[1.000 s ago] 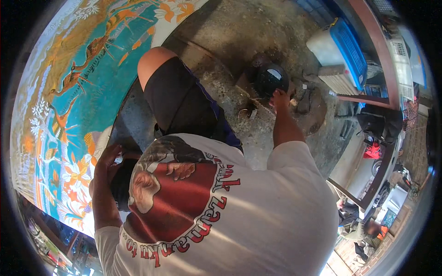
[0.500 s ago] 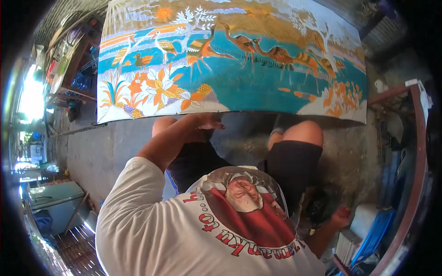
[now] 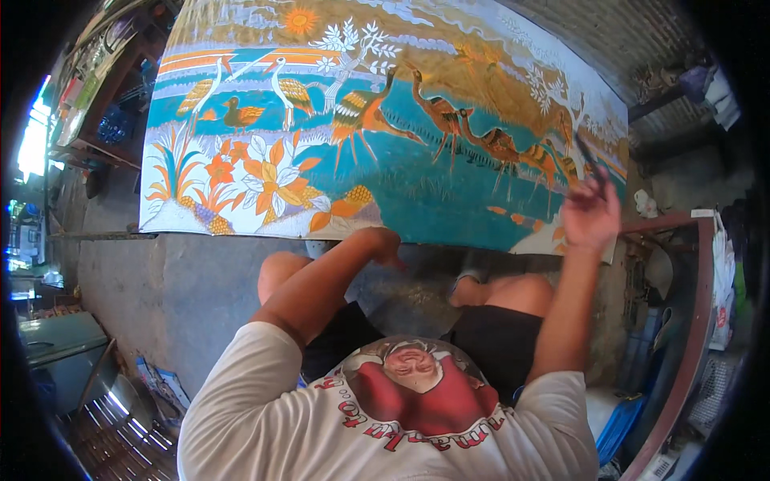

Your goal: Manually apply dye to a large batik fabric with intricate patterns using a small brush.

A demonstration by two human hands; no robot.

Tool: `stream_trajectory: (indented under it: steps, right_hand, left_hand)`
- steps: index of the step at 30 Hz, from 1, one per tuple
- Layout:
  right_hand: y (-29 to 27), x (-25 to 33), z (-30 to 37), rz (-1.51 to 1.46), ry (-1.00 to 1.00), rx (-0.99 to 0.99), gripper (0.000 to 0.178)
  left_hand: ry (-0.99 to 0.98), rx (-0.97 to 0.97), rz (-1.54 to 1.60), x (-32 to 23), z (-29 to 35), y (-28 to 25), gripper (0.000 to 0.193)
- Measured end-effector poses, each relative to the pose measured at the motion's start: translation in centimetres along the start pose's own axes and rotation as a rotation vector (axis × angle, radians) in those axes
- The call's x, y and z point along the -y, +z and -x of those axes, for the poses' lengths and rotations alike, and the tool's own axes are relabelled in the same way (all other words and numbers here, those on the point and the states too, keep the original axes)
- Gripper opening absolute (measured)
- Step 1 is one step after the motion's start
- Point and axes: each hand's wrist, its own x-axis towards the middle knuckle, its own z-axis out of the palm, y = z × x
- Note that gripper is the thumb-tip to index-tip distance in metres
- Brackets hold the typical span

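Observation:
A large painted cloth panel [image 3: 449, 192] stretches before me, with long-legged birds, leaves and flowers in teal, orange, brown and white. My right hand [image 3: 591, 212] is raised over its lower right part, closed around a slim dark paintbrush [image 3: 589, 154] that is blurred by motion. Whether the brush touches the panel, I cannot tell. My left hand [image 3: 379, 243] rests by the panel's near edge at mid-width, wrist bent and fingers drooping toward me. Those fingers are smeared and partly hidden, and no tool shows in them.
My bent knees [image 3: 513, 297] are just below the panel. On the right stands a brown frame [image 3: 696, 321], with a blue plastic thing [image 3: 622, 425] beside it. Cluttered wooden shelving [image 3: 104, 120] lines the far left. A pale green cabinet [image 3: 64, 345] sits lower left.
My right hand has swung up from low at my right side to above the panel, bringing the brush into sight. The left hand stays near the panel's edge, its fingers now drooping. The view has shifted.

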Motion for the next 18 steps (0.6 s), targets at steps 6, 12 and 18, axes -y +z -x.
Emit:
stream_trajectory:
  steps: [6,12,18]
  right_hand:
    - [0.6,-17.6,-10.0,0.151,0.171,-0.066,0.026]
    - [0.3,-29.3,-15.5,0.513,0.109,-0.101,0.021]
    - [-1.4,-34.2,-18.8,0.809,0.052,-0.045,0.021]
  left_hand:
    - [0.136,-0.078,0.316,-1.6,0.8,-5.3,0.071]
    - [0.134,-0.036,0.282,-0.9,0.1,-4.1,0.068]
    - [0.148,0.005,0.321,-1.7,1.1,-5.3,0.064]
